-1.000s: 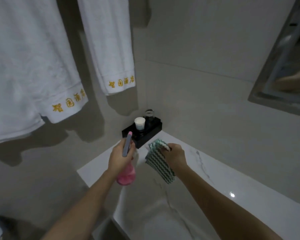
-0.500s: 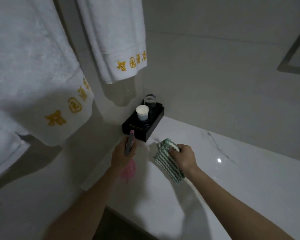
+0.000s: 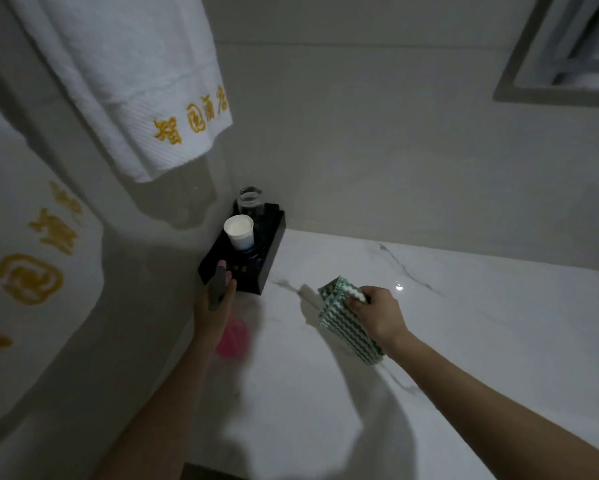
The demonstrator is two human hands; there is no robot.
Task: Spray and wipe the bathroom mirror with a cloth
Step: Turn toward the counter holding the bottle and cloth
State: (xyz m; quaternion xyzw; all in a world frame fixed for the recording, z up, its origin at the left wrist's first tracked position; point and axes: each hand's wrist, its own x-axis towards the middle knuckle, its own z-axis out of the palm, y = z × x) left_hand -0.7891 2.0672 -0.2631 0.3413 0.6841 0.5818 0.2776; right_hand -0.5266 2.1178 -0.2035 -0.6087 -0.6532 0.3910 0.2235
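Mirror (image 3: 568, 46) sits at two o'clock, only its lower-left corner in view, well apart from both hands. At nine o'clock of centre the left hand (image 3: 211, 306) grips a pink spray bottle (image 3: 232, 336) by the neck, grey nozzle up, probably ready to aim. The right hand (image 3: 377, 315) at centre pinches a folded green-and-white cloth (image 3: 346, 323) over the marble counter (image 3: 464, 341), folded likely to give a flat wiping pad. A black tray (image 3: 270, 251) of cups stands at eleven o'clock.

dim, grey cast | glare spot on countertop (image 3: 399, 287) | soft shadows — wide-angle bending at edges
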